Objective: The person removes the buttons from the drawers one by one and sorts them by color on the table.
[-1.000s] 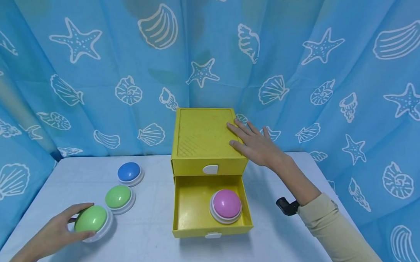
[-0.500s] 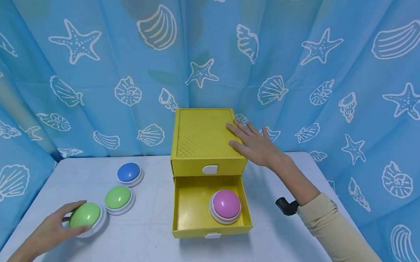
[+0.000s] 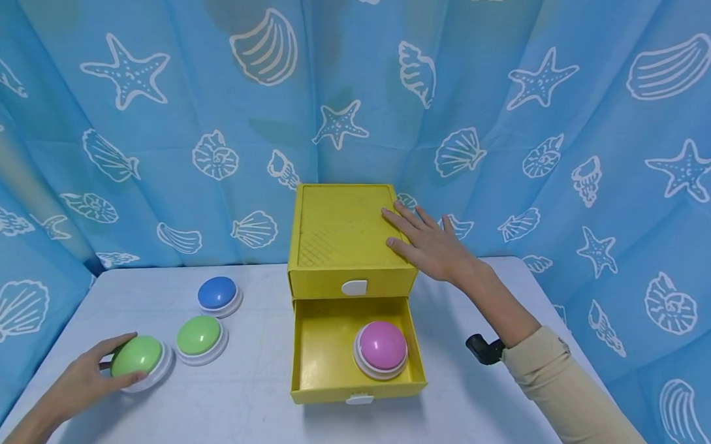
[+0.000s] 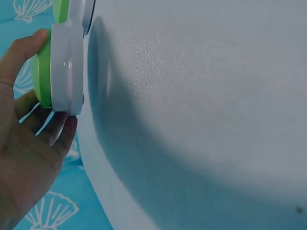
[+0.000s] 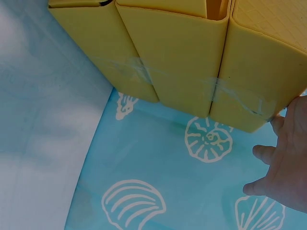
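With our left hand (image 3: 81, 382) we are gripping a green domed piece (image 3: 135, 356) over the left part of the white table (image 3: 221, 422), thumb and fingers curving round its opposite sides; whether its base is touching the surface, we cannot tell. Our right hand (image 3: 429, 245) is resting its wide-spread fingers on the right edge of the yellow cabinet (image 3: 346, 222), steadying it, we judge. We seem to be positioning that one piece, so the next move is calling for an even grip and a level base. A second green piece (image 3: 198, 335) is sitting just beside it, a blue piece (image 3: 217, 292) is lying farther back, and a pink piece (image 3: 383, 345) is resting inside the pulled-out lower drawer (image 3: 322, 373). The rounded domes are gleaming like smooth plastic above pale circular bases; the cabinet's boxy top is showing a crosshatched patch.
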Tool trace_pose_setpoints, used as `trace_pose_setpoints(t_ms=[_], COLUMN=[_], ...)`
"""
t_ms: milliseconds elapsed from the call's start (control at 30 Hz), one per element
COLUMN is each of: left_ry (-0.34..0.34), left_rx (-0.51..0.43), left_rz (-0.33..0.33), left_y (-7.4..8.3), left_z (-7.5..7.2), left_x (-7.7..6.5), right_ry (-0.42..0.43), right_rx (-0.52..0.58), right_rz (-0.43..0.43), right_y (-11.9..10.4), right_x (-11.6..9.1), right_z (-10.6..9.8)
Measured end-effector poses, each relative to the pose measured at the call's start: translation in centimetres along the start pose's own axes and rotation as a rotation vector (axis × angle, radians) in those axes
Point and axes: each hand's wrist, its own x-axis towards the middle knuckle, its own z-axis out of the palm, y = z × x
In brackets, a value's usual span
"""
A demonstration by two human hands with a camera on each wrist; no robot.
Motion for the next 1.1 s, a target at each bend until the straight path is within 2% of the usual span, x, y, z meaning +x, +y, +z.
trace_pose_setpoints(t_ms=[1100], left_ry=[-0.007], left_rx=[-0.037], left_rz=[0.016], left_y=[-0.5], left_z=[0.0], left_x=[3.1], right_ry=[0.003], right_rx=[0.018], right_rz=[0.004], right_y=[0.0], right_x=[0.0], right_z=[0.1])
